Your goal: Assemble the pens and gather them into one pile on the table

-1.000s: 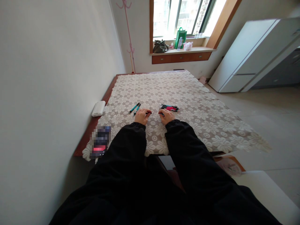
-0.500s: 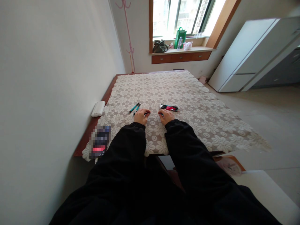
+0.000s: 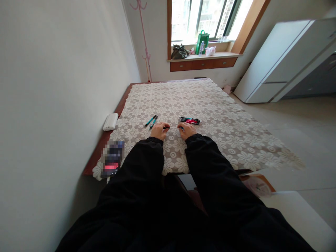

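Note:
My left hand (image 3: 158, 132) is closed in a pinch on the dark end of a pen (image 3: 173, 127). The fingers of my right hand (image 3: 187, 130) pinch its other dark part. A thin, pale length like a refill spans the gap between the hands, just above the tablecloth. Two teal and black pens (image 3: 150, 120) lie beyond my left hand. Past my right hand, several pens (image 3: 189, 121), black, red and teal, rest side by side in a group. My fingers hide much of the held pen.
A floral lace cloth (image 3: 173, 98) covers the table. At the left edge are a white power bank (image 3: 110, 122) and a phone (image 3: 112, 159) with a cable, its screen blurred. A wall runs close along the left. A white box-like surface (image 3: 296, 210) stands at the lower right.
Almost nothing differs. Both hands keep their pinch on the pen, and the gap between them looks about the same; the whole view has shifted very slightly.

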### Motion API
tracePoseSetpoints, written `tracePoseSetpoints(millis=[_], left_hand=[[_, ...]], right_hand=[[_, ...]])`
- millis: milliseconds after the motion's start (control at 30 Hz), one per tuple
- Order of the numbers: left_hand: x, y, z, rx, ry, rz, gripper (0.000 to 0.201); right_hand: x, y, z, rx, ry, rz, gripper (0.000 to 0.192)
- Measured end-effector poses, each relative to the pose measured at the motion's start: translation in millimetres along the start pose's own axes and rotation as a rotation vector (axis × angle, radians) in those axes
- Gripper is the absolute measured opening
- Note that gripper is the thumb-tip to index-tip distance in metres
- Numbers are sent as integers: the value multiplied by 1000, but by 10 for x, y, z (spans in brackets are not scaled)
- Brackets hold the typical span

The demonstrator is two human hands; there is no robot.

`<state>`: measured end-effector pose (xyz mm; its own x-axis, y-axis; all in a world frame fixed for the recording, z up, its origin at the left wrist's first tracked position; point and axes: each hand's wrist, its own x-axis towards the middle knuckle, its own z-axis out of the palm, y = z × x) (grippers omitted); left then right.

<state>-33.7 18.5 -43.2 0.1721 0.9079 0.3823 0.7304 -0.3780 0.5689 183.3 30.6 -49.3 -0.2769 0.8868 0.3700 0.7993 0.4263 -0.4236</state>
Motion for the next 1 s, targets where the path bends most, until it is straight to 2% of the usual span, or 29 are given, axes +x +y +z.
tracePoseSetpoints(millis=[267,600,833,1000], left_hand=[[-2,6,-2,-12,-3,9,20],[2,-38,46,-60,-63,33,21],[-13,17,32,-124,-123,35,21],[-18,2,41,-92,-88,-1,23]], right_hand=[[-10,-20,-10,9,-18,-39,20],[-6,-27,-7,10,-71,-111,21],[-7,-33,66,174,-145,-178,30],[6,-25,86,212,-147,-157,27]])
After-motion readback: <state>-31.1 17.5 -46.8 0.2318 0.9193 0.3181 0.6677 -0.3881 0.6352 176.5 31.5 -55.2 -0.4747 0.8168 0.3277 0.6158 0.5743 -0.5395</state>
